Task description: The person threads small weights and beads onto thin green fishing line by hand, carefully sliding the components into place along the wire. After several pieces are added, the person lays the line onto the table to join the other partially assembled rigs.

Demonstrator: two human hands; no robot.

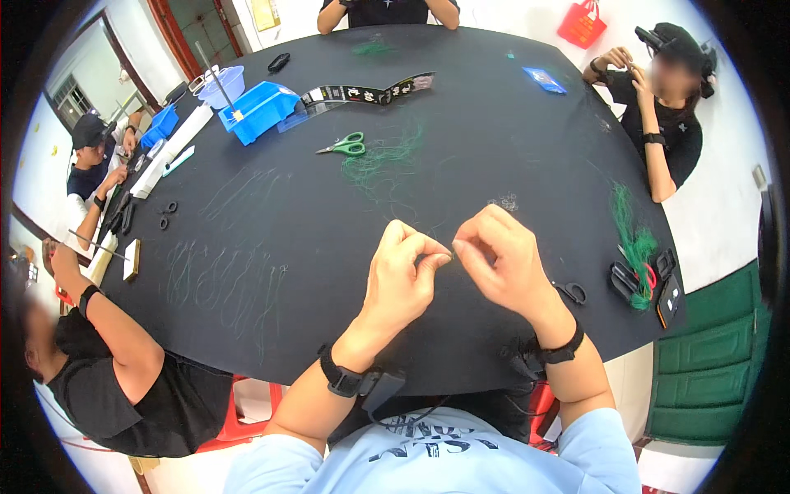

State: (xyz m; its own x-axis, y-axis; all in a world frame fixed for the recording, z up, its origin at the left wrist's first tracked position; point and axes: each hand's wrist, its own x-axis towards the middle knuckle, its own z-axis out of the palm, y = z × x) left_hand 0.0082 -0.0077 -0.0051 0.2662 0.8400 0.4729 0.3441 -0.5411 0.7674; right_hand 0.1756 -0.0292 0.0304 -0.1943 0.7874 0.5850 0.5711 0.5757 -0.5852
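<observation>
Over the near middle of the black table (461,362), my left hand (397,280) and my right hand (504,262) are raised with their fingertips almost meeting. Each has thumb and forefinger pinched. What they hold is too fine to make out. Just beyond my right hand lies a small pile of tiny grey bits (508,202). A loose tangle of green thread (380,163) spreads farther off, with green-handled scissors (352,145) at its far left edge. To the left, several thin pale-green strands (218,280) lie in rows. Black scissors (571,291) rest beside my right wrist.
A blue bin (262,111) stands at the far left by a lilac basin (222,86). At the right edge lie a green thread bundle (629,226) and a black case (624,280). Small black scissors (169,216) lie left. Several other people sit around the table.
</observation>
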